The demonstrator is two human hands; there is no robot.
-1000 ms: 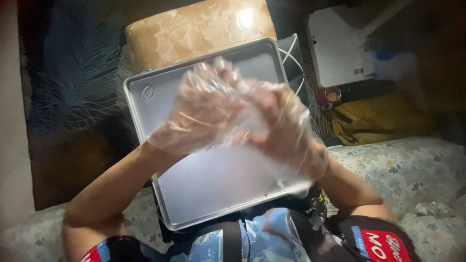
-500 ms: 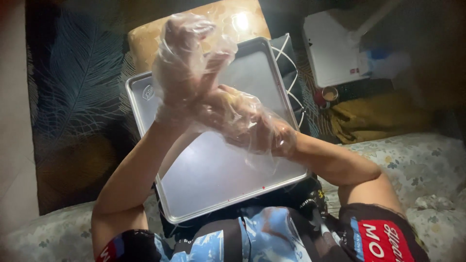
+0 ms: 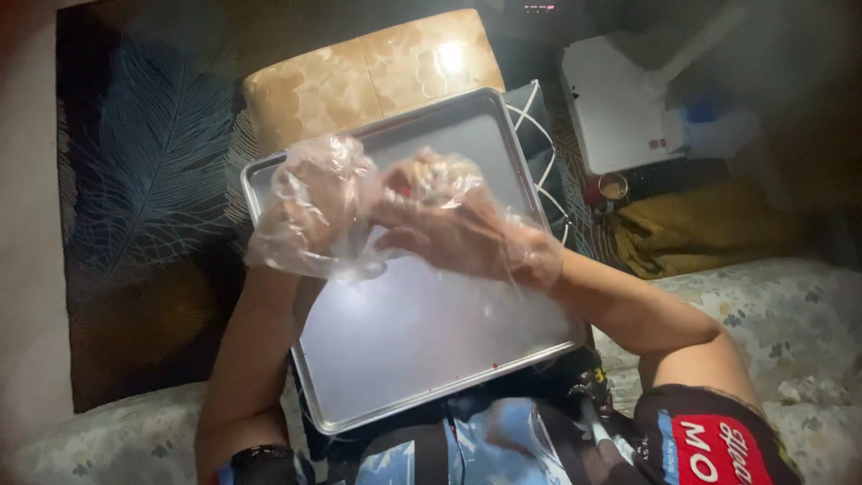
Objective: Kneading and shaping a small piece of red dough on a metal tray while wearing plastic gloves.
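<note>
Both hands hover over a metal baking tray (image 3: 422, 350) that rests across the person's lap, its long axis running from about 11 o'clock to 5 o'clock in the head view. The tray is a pale, dull silver rectangle with a raised rolled rim and rounded corners; its flat bottom is mostly bare, with a few tiny red specks near the 6 o'clock edge. The left hand (image 3: 310, 211) sits at about 10 o'clock over the tray, wrapped in a loose, crinkled clear plastic glove (image 3: 296, 251) that bags out below the wrist; its fingers are curled, though the folds of plastic hide whether the grip closes on anything, so I cannot tell. The right hand (image 3: 458, 233), gloved the same way, lies just beside it toward 12 o'clock, fingers spread and partly bent, with a small pale, lumpy mass (image 3: 435, 175) against its fingertips; whether the grip truly clasps it is unclear. The two hands touch or nearly touch at the middle. Beyond the tray at 12 o'clock is a tan patterned cushion (image 3: 359, 76), and at 2 o'clock a white box (image 3: 620, 108).
</note>
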